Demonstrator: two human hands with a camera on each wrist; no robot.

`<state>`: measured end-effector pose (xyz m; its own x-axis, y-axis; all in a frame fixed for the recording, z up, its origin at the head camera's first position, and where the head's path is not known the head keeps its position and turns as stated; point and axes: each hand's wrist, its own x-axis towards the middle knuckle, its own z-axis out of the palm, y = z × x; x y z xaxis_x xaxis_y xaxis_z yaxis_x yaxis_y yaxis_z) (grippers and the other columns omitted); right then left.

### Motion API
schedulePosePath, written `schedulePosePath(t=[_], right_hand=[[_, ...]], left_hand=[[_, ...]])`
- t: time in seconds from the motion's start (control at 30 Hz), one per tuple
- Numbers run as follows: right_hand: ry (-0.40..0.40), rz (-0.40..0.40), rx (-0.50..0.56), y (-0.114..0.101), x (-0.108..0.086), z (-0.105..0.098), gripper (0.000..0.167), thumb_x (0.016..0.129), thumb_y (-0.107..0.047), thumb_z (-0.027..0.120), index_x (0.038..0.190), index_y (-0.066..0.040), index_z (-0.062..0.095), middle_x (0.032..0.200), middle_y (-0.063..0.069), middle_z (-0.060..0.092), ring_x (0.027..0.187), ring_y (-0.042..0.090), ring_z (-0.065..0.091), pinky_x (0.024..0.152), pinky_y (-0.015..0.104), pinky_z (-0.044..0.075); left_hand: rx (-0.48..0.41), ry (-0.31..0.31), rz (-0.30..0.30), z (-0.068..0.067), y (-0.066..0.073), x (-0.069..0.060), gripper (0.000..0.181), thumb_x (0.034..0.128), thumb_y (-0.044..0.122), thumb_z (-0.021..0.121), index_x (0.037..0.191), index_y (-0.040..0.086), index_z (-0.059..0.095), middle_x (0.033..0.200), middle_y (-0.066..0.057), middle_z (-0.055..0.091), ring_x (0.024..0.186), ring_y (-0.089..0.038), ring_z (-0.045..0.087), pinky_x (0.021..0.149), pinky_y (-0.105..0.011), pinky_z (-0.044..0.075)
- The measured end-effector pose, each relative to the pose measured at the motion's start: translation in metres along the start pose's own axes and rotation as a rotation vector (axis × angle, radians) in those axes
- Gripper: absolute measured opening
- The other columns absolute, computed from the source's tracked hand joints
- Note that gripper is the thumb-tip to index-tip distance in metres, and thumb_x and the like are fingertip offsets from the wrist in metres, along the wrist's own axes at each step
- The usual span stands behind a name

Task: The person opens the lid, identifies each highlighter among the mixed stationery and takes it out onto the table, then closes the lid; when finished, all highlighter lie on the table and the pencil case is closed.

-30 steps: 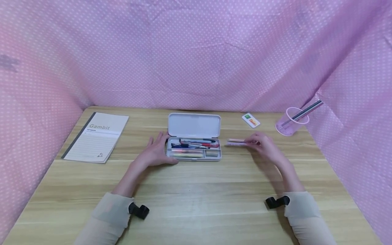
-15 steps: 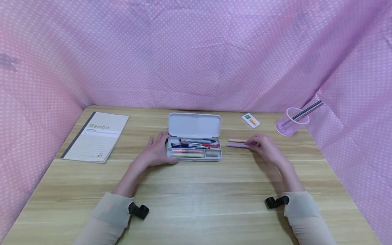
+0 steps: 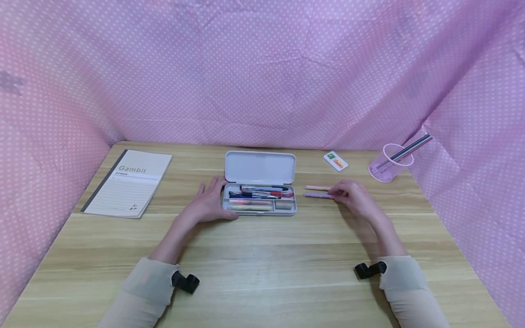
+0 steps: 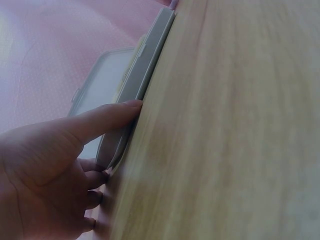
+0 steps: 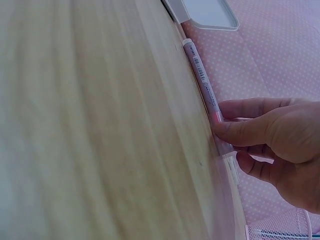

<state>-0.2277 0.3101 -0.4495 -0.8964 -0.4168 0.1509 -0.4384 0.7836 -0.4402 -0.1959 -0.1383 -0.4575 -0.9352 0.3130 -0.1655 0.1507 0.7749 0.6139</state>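
A pale grey pencil case (image 3: 285,212) lies with its lid raised, holding several pens and markers. My left hand (image 3: 209,203) grips its left end; the thumb lies along the front wall and the other fingers reach around the left side, as the left wrist view shows. To the right of the case, my right hand (image 3: 352,197) pinches a purple marker (image 3: 317,195) between thumb and fingers. That marker (image 5: 201,75) has a white end, a pink band and small print. Just behind it lies a peach-coloured pen (image 3: 316,187), its right part hidden by the hand.
A white eraser (image 3: 336,161) with a coloured label lies behind the right hand. At the back right, a pink mesh cup (image 3: 383,168) holds several pencils (image 3: 414,146). A notebook (image 3: 133,182) lies at the left. Pink dotted cloth (image 3: 262,82) hangs behind the table.
The purple marker, blurred by motion one second ago, has come to rest parallel to the peach pen. My right hand has barely shifted; the left hand has stayed on the case.
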Motion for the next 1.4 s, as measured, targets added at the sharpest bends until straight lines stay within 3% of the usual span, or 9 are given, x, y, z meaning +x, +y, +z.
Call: schedulePosePath(t=[0.47, 0.97, 1.4], right_hand=[[0.029, -0.011, 0.007, 0.0011, 0.0005, 0.0019, 0.019, 0.083, 0.001, 0.080, 0.100, -0.007, 0.080, 0.095, 0.010, 0.077, 0.083, 0.021, 0.071, 0.076, 0.033, 0.061], [0.008, 0.014, 0.001, -0.0032, 0.0000, -0.0029, 0.019, 0.084, -0.004, 0.081, 0.103, -0.006, 0.079, 0.095, 0.009, 0.078, 0.086, 0.024, 0.072, 0.079, 0.041, 0.061], [0.014, 0.011, 0.024, -0.0041, -0.0009, -0.0053, 0.019, 0.084, -0.004, 0.081, 0.103, -0.005, 0.078, 0.094, 0.010, 0.077, 0.083, 0.022, 0.071, 0.076, 0.035, 0.061]], left_hand=[[0.003, 0.000, 0.000, -0.0002, 0.0013, -0.0021, 0.105, 0.0732, 0.043, 0.087, 0.154, 0.004, 0.032, 0.170, -0.026, 0.019, 0.160, -0.047, 0.008, 0.130, -0.064, -0.002], [0.003, -0.001, -0.001, -0.0010, 0.0021, -0.0022, 0.104, 0.0733, 0.043, 0.087, 0.154, 0.005, 0.032, 0.170, -0.026, 0.020, 0.160, -0.047, 0.008, 0.130, -0.065, -0.002], [0.005, 0.005, 0.002, -0.0013, 0.0032, -0.0017, 0.105, 0.0730, 0.043, 0.087, 0.154, 0.005, 0.032, 0.170, -0.026, 0.020, 0.160, -0.046, 0.009, 0.130, -0.065, -0.001]])
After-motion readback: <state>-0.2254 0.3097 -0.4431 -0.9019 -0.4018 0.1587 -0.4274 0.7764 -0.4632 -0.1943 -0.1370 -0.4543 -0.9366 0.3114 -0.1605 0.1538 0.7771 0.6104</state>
